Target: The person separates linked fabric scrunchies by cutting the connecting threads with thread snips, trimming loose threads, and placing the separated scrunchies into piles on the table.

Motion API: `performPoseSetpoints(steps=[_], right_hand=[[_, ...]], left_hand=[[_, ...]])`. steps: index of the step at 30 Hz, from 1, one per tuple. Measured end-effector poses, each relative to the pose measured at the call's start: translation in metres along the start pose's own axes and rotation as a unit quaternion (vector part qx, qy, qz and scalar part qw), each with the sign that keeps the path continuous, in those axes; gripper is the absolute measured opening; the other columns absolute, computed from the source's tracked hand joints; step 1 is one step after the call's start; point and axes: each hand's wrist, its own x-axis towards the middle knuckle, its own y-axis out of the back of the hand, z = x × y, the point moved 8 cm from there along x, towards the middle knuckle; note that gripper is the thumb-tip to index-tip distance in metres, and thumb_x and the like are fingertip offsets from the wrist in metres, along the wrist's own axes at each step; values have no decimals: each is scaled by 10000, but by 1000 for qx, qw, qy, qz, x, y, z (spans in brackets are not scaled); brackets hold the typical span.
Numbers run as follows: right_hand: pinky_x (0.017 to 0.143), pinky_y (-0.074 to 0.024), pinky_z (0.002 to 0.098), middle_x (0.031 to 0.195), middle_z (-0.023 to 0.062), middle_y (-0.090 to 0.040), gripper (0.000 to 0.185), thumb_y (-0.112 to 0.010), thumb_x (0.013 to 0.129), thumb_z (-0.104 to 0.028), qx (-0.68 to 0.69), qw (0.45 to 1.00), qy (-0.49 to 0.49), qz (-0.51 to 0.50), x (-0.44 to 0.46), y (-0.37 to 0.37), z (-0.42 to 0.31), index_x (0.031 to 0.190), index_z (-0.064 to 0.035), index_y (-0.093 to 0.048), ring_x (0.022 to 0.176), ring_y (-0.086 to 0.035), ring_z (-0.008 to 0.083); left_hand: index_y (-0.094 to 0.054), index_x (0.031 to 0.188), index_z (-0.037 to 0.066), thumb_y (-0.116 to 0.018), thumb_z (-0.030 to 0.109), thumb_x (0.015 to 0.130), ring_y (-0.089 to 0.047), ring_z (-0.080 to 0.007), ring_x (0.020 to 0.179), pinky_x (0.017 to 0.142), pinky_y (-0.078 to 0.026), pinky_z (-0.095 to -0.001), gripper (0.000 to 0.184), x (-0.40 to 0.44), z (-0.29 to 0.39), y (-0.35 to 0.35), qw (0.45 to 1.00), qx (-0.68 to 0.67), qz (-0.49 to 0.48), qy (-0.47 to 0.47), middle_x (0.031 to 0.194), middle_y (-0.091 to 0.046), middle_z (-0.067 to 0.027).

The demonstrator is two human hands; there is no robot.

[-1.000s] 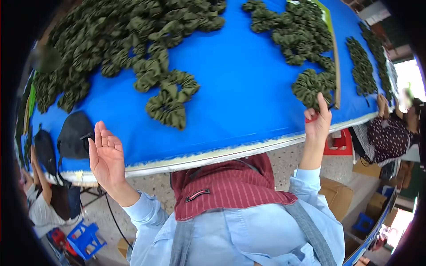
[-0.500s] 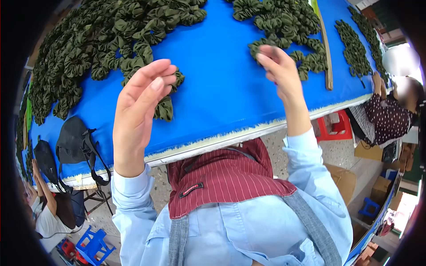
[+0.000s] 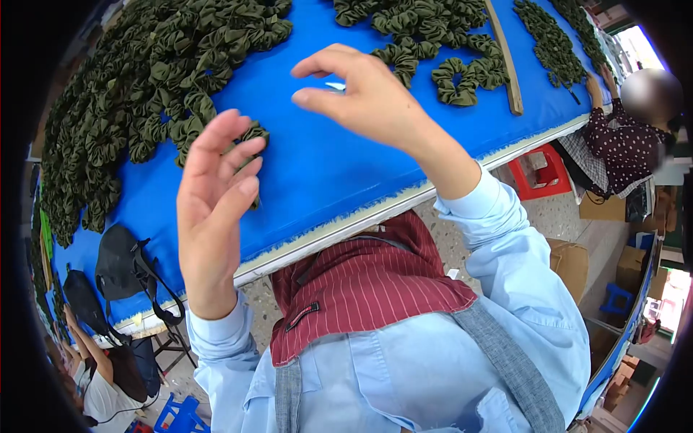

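My left hand (image 3: pixel 216 209) is raised above the blue tabletop (image 3: pixel 310 187), fingers apart and curved, holding nothing. Behind its fingers, dark green scrunchies (image 3: pixel 254 133) are partly hidden at the lower tip of a large scrunchie pile (image 3: pixel 144 79) on the left. My right hand (image 3: pixel 361 90) reaches across the middle with thumb and fingers apart and nothing between them. Beyond it lies a second group of green scrunchies (image 3: pixel 433 25), with a looped cluster (image 3: pixel 456 81) at its near end. Neither hand touches a scrunchie as far as I can see.
Black bags (image 3: pixel 121 263) lie at the table's left edge. A wooden strip (image 3: pixel 505 58) runs beside the right group, with more scrunchies (image 3: pixel 552 47) beyond. Co-workers sit at the right (image 3: pixel 628 144) and lower left (image 3: pixel 108 382). A red stool (image 3: pixel 540 172) stands under the table edge.
My right hand has left the right-hand scrunchies and moved left toward my left hand. My left hand has risen from beside the black bag toward the pile's lower tip. The camera view has turned slightly.
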Motion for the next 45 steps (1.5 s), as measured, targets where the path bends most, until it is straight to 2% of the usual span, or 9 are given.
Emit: performPoseSetpoints(steps=[5, 7, 10, 23, 30, 33, 38, 43, 45], right_hand=[[723, -493, 280, 924, 104, -634, 301, -673, 772, -214, 307, 949, 53, 53, 2, 38, -61, 968, 11, -632, 769, -606, 185], [676, -479, 229, 886, 104, -626, 250, -656, 789, -164, 360, 921, 118, 88, -2, 73, -94, 944, 30, -630, 691, -573, 141], [675, -473, 231, 884, 104, -622, 252, -646, 798, -173, 343, 929, 122, 67, -7, 87, -92, 948, 29, -627, 688, -566, 141], [667, -437, 247, 865, 99, -592, 278, -578, 860, -234, 156, 966, 196, 71, -8, 125, -102, 973, 18, -607, 670, -517, 145], [663, -418, 256, 856, 96, -576, 300, -541, 893, -267, 148, 981, 94, 79, 0, 94, -106, 987, 13, -596, 660, -490, 148], [661, -409, 259, 852, 95, -569, 311, -525, 907, -281, 142, 978, 136, 71, -15, 110, -113, 992, 10, -592, 656, -479, 149], [658, -398, 264, 846, 94, -560, 326, -504, 926, -300, 176, 961, 212, 15, -2, 78, -139, 1000, 7, -586, 651, -464, 150], [655, -437, 314, 764, 66, -580, 127, -629, 755, -98, 147, 936, 312, -75, -6, 35, -134, 829, 5, -631, 695, -512, 198], [660, -427, 291, 756, 59, -573, 144, -644, 733, -49, 169, 973, 138, -68, -4, 12, -129, 870, -7, -628, 685, -504, 184]], left_hand=[[-294, 1382, -9, -531, 24, 766, -549, -245, 1006, 949, -405, -356, 661, -6, 52, -1, 995, 30, 13, -100, 1070, -576, -156], [-308, 1367, -29, -491, 84, 827, -504, -247, 990, 1029, -334, -448, 581, -16, 85, -3, 959, 55, -192, -199, 1011, -531, -116], [-402, 1315, 8, -506, 130, 846, -559, -149, 853, 899, -448, -339, 496, -28, 131, 10, 950, 54, -101, -292, 746, -589, -78], [-403, 1306, -16, -482, 98, 855, -548, -202, 860, 969, -393, -425, 472, -40, 162, 1, 896, 38, -134, -421, 819, -567, -95], [-404, 1301, -31, -468, 79, 860, -541, -232, 864, 1009, -362, -475, 459, -29, 157, -2, 927, 59, -155, -335, 861, -555, -104], [-405, 1299, -37, -462, 71, 863, -538, -246, 866, 1026, -348, -497, 453, -34, 163, -3, 913, 96, -140, -371, 880, -549, -108], [-475, 1234, -38, -502, -11, 845, -599, -199, 885, 819, -497, -265, 391, 28, 126, 2, 959, 92, -40, -265, 1008, -609, -154], [-515, 1153, -58, -595, 144, 802, -603, -230, 863, 774, -503, -339, 413, 86, 85, 26, 923, 269, 30, -275, 996, -602, -150], [-505, 1177, -62, -607, 153, 786, -602, -261, 920, 799, -499, -337, 458, 101, 74, 31, 927, 310, 37, -206, 1078, -593, -185]])
